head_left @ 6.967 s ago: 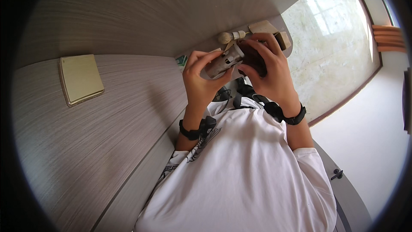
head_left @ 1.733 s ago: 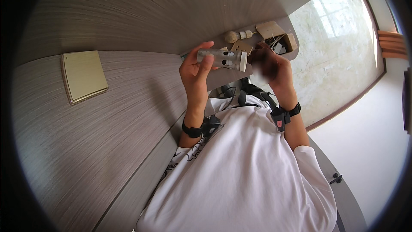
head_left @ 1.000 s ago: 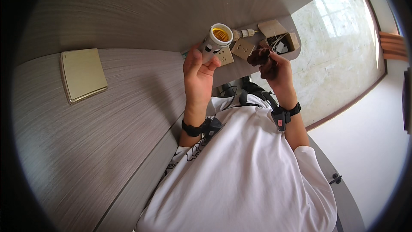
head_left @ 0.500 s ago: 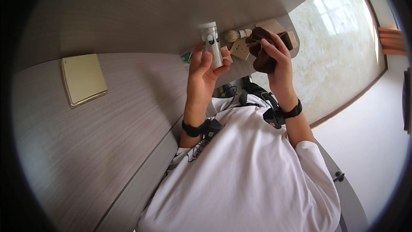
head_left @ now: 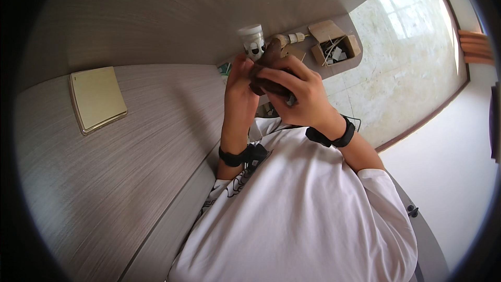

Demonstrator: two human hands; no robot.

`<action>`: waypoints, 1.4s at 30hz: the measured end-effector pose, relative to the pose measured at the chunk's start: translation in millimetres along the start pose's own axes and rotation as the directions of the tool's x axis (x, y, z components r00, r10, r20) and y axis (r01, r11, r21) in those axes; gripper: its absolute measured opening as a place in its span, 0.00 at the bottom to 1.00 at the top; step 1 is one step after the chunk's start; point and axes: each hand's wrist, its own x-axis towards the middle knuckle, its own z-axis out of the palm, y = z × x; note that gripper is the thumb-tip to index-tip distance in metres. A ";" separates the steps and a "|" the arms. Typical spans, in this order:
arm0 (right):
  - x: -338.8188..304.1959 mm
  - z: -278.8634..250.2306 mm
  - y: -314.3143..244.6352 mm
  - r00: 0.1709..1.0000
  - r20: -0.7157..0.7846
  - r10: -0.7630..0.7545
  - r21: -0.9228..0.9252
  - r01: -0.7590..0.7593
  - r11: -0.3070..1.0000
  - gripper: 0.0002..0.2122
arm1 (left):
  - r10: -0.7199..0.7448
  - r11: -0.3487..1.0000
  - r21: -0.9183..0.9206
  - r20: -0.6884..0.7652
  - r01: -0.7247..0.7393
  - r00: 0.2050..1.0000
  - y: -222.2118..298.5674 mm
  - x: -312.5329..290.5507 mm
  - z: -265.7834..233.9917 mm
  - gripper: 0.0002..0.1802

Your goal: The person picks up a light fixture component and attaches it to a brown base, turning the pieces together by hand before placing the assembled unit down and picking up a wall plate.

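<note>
A clear cylindrical bottle [head_left: 254, 40] with a white lid and dark spots on its side stands tilted in my left hand [head_left: 240, 89]. The fingers are wrapped round its lower part, which is mostly hidden. My right hand [head_left: 309, 93] grips a dark brown cloth [head_left: 273, 55] and presses it against the bottle's side and my left fingers. Just behind the cloth lies a brush [head_left: 295, 37] with pale bristles, partly covered.
An open cardboard box [head_left: 357, 45] with thin sticks and small grey-white blocks sits near the right end of the grey wood-grain desk. A flat pale yellow case [head_left: 99, 99] lies on the desk at left. Beyond the desk's right end is a pale floor [head_left: 396, 57].
My right hand has brought the brown cloth left, from beside the box onto the bottle. The box is now uncovered. My left hand stays nearly in place with the bottle.
</note>
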 end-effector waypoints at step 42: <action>-14.6 -7.7 35.4 0.997 0.004 0.074 -0.094 -0.073 0.993 0.30 | 0.058 0.998 -0.019 -0.151 -0.062 0.987 14.5 1.7 14.5 0.24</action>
